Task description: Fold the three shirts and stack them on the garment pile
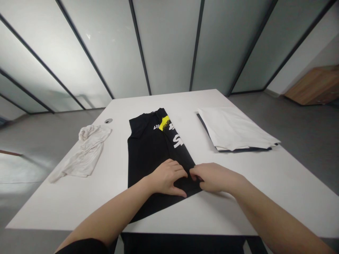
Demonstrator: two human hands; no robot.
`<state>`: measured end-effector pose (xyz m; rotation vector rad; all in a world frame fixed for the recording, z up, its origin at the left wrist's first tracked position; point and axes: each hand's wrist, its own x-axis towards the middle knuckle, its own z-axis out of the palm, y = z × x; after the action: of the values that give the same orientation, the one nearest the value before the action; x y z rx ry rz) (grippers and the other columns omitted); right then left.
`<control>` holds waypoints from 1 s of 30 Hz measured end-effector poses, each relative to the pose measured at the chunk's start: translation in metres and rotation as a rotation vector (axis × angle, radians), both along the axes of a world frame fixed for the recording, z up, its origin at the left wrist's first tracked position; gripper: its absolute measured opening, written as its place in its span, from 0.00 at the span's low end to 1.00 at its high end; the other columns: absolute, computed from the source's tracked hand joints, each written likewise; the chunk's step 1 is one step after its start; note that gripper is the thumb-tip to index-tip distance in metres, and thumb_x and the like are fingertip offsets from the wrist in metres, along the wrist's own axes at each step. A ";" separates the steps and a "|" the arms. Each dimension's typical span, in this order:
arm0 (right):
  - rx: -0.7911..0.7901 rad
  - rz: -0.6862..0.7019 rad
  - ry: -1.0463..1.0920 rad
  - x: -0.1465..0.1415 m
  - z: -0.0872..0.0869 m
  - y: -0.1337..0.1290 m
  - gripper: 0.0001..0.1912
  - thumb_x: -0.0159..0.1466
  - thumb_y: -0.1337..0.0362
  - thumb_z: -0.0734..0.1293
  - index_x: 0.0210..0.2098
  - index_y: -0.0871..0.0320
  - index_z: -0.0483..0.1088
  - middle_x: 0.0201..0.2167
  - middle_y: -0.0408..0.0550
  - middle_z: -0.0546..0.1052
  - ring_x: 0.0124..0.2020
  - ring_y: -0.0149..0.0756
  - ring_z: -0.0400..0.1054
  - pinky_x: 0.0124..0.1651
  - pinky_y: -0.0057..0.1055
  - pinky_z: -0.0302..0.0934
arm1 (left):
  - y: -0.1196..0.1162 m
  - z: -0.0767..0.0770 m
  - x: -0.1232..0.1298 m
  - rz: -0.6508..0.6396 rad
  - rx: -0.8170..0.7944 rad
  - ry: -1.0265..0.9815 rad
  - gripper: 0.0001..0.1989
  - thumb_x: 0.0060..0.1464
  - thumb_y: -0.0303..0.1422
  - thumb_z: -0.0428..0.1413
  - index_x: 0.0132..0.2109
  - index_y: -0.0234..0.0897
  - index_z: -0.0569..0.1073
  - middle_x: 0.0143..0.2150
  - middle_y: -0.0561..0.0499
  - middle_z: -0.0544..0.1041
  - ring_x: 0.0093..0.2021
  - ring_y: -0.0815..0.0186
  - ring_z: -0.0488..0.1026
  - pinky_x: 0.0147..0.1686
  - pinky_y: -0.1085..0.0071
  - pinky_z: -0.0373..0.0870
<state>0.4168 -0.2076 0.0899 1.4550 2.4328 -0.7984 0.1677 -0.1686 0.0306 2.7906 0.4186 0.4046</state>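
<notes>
A black T-shirt (148, 151) with white lettering and a yellow patch lies on the table, its right side folded inward over the front. On its lower part rests my left hand (169, 178), palm down, thumb spread away from the fingers. My right hand (209, 176) is at the shirt's lower right edge, its fingers curled and pinching the folded cloth. Little space separates the two hands. The fabric under my right fingertips is partly hidden.
To the right lies a flat stack of folded clothes, a white garment (233, 127) above dark cloth. A crumpled white garment (87, 151) is at the left, near a round grommet (108, 121) in the white table (164, 101). Glass panels (169, 46) stand behind.
</notes>
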 end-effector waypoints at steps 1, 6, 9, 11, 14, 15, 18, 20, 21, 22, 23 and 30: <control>-0.028 -0.019 -0.022 0.001 0.000 0.001 0.15 0.57 0.72 0.68 0.41 0.51 0.79 0.39 0.48 0.83 0.38 0.44 0.75 0.36 0.33 0.52 | 0.001 0.000 -0.001 -0.029 0.000 0.003 0.29 0.61 0.60 0.62 0.52 0.38 0.77 0.47 0.45 0.82 0.48 0.56 0.77 0.50 0.60 0.66; -0.081 -0.085 -0.104 0.011 0.001 0.004 0.14 0.55 0.71 0.70 0.36 0.49 0.84 0.34 0.47 0.84 0.32 0.43 0.74 0.33 0.34 0.53 | 0.003 0.002 -0.004 -0.134 0.051 0.026 0.18 0.69 0.49 0.61 0.51 0.39 0.79 0.47 0.45 0.82 0.47 0.58 0.77 0.48 0.62 0.66; -0.116 -0.095 -0.116 0.013 0.005 0.005 0.08 0.53 0.65 0.74 0.33 0.50 0.85 0.30 0.47 0.83 0.28 0.41 0.72 0.31 0.34 0.53 | 0.002 0.002 -0.003 -0.168 0.097 0.054 0.10 0.72 0.40 0.58 0.50 0.41 0.80 0.47 0.46 0.82 0.47 0.60 0.77 0.47 0.62 0.66; -0.156 -0.107 -0.112 0.012 0.009 0.006 0.08 0.55 0.55 0.76 0.31 0.51 0.84 0.27 0.47 0.81 0.27 0.41 0.70 0.31 0.34 0.53 | 0.000 0.002 -0.002 -0.169 0.119 0.061 0.09 0.74 0.38 0.56 0.49 0.41 0.80 0.47 0.46 0.82 0.47 0.61 0.77 0.47 0.62 0.66; -0.121 -0.085 -0.069 0.009 0.010 0.010 0.23 0.64 0.42 0.71 0.28 0.54 0.82 0.25 0.49 0.79 0.26 0.40 0.70 0.32 0.35 0.53 | -0.001 0.000 0.000 -0.154 0.126 0.042 0.10 0.75 0.37 0.54 0.51 0.41 0.80 0.46 0.47 0.83 0.46 0.62 0.77 0.47 0.63 0.67; -0.080 -0.074 -0.049 0.008 0.008 0.011 0.25 0.68 0.41 0.67 0.28 0.54 0.81 0.25 0.50 0.79 0.27 0.41 0.70 0.33 0.34 0.53 | -0.001 -0.001 0.001 -0.147 0.123 0.033 0.11 0.76 0.37 0.53 0.52 0.41 0.80 0.46 0.47 0.83 0.47 0.62 0.77 0.48 0.63 0.67; 0.022 -0.105 -0.040 0.005 0.000 0.016 0.21 0.72 0.47 0.65 0.33 0.55 0.80 0.31 0.50 0.82 0.31 0.41 0.73 0.34 0.34 0.53 | 0.002 -0.002 0.000 -0.128 0.112 0.011 0.14 0.75 0.42 0.54 0.57 0.40 0.78 0.49 0.46 0.83 0.51 0.60 0.77 0.51 0.62 0.66; 0.040 -0.163 -0.074 0.005 -0.006 0.019 0.17 0.70 0.50 0.69 0.33 0.54 0.79 0.32 0.50 0.82 0.33 0.42 0.75 0.34 0.33 0.53 | 0.005 -0.002 -0.002 -0.109 0.117 0.012 0.19 0.72 0.48 0.56 0.59 0.40 0.77 0.51 0.45 0.83 0.53 0.58 0.77 0.53 0.61 0.66; 0.039 -0.195 -0.092 0.005 -0.009 0.020 0.16 0.69 0.49 0.70 0.32 0.54 0.79 0.32 0.50 0.82 0.33 0.42 0.75 0.34 0.33 0.53 | 0.006 -0.002 -0.002 -0.095 0.128 0.018 0.19 0.71 0.48 0.58 0.58 0.40 0.77 0.51 0.46 0.83 0.53 0.58 0.77 0.53 0.61 0.65; 0.041 -0.225 -0.109 0.005 -0.011 0.021 0.17 0.68 0.48 0.71 0.31 0.54 0.78 0.32 0.51 0.82 0.33 0.43 0.75 0.33 0.32 0.52 | 0.007 -0.001 -0.003 -0.079 0.145 0.028 0.17 0.71 0.48 0.58 0.56 0.41 0.77 0.51 0.46 0.83 0.52 0.58 0.77 0.52 0.61 0.65; 0.045 -0.255 -0.125 0.005 -0.013 0.022 0.19 0.67 0.46 0.72 0.30 0.55 0.78 0.32 0.51 0.82 0.33 0.43 0.75 0.33 0.32 0.52 | 0.007 -0.001 -0.003 -0.067 0.166 0.043 0.14 0.71 0.45 0.59 0.53 0.41 0.78 0.50 0.46 0.83 0.52 0.58 0.76 0.52 0.61 0.65; 0.015 -0.289 -0.106 0.009 -0.020 0.028 0.24 0.67 0.48 0.71 0.22 0.55 0.71 0.22 0.49 0.77 0.26 0.39 0.70 0.32 0.33 0.50 | 0.001 0.003 0.005 -0.096 0.265 0.056 0.06 0.73 0.34 0.55 0.47 0.38 0.76 0.46 0.47 0.81 0.46 0.61 0.75 0.49 0.62 0.65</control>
<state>0.4257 -0.1798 0.0696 1.8323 2.1856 -0.7367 0.1728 -0.1675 0.0335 3.0703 0.2575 0.3854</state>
